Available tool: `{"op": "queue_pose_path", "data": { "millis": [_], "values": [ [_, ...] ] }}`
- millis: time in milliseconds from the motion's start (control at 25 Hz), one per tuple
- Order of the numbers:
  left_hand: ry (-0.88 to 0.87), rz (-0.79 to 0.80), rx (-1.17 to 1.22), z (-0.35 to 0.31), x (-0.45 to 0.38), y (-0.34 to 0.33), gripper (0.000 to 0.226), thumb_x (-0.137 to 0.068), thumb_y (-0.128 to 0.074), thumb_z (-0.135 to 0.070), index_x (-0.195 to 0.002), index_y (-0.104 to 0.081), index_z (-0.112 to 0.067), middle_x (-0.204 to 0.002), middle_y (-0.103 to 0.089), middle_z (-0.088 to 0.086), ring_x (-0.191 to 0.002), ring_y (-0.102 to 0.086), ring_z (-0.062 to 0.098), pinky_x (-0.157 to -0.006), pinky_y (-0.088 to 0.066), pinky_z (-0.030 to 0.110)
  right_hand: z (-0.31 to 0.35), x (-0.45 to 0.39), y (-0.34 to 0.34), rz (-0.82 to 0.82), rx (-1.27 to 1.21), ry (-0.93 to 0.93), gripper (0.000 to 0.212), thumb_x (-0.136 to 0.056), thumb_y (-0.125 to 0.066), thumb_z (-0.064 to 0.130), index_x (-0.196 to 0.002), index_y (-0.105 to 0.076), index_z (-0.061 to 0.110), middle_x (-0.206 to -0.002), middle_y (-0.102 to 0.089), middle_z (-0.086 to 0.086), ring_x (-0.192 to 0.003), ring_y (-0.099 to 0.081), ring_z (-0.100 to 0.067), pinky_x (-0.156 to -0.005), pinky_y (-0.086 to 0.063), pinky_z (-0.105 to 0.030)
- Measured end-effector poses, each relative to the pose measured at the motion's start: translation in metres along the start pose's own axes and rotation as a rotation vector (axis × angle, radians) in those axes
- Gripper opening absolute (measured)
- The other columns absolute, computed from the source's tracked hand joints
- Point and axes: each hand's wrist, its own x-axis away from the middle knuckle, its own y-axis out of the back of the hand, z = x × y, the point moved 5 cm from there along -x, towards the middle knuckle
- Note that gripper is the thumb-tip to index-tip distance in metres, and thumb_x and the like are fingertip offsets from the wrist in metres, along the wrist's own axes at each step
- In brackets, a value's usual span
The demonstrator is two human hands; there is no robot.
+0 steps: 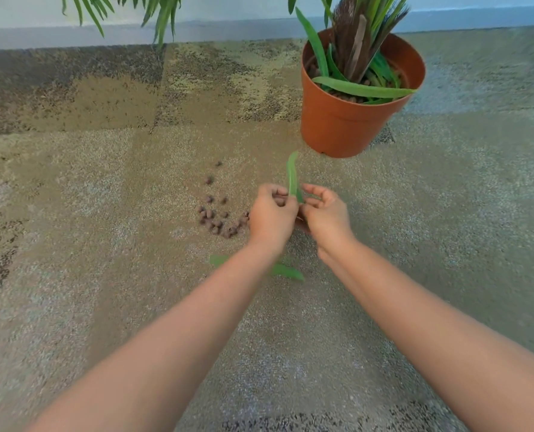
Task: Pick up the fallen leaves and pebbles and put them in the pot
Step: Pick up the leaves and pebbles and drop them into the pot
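My left hand is closed around the lower end of a green leaf, which sticks up between my two hands. A brownish bit shows inside its curled fingers. My right hand touches the left one, its fingers loosely curled and apart beside the leaf's base. A cluster of brown pebbles lies on the carpet just left of my left hand, with a few strays trailing farther away. Another green leaf lies on the carpet, partly hidden under my left forearm. The orange pot stands beyond my hands to the right, with several leaves in it.
The pot holds a plant with a brown stem and long green leaves. More fronds hang at the top left. A grey wall base runs along the far edge of the patterned carpet.
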Motion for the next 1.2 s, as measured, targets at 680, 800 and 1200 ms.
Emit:
{"op": "queue_pose_path", "data": {
  "millis": [680,800,1200],
  "values": [
    [0.448,-0.221,1.038,0.05,-0.013,0.094,0.027,-0.098,-0.035,-0.013,-0.084,-0.057,-0.006,-0.064,-0.048,-0.001,-0.049,-0.044,0.007,-0.046,-0.042,0.016,-0.006,0.001,-0.056,0.429,1.306,0.688,0.046,-0.093,-0.047,0.007,-0.136,-0.043,0.023,-0.147,-0.038,0.0,-0.129,-0.045,-0.019,-0.109,-0.036,-0.034],
    [0.467,-0.218,1.038,0.059,-0.011,0.095,0.029,-0.097,-0.034,-0.014,-0.079,-0.056,-0.01,-0.056,-0.04,-0.004,-0.035,-0.037,0.005,-0.04,-0.036,0.018,-0.012,-0.001,-0.069,0.493,1.468,0.754,0.051,-0.09,-0.055,0.019,-0.138,-0.039,0.017,-0.146,-0.039,-0.005,-0.136,-0.035,-0.025,-0.113,-0.027,-0.038],
    [0.433,-0.152,1.001,0.036,-0.02,0.097,0.023,-0.093,-0.04,-0.014,-0.08,-0.058,-0.009,-0.056,-0.046,-0.004,-0.037,-0.04,0.005,-0.037,-0.036,0.016,0.003,-0.003,-0.056,0.429,1.412,0.792,0.017,-0.086,-0.062,0.018,-0.102,-0.057,0.016,-0.099,-0.062,0.001,-0.091,-0.059,-0.015,-0.074,-0.051,-0.025]
  ]
}}
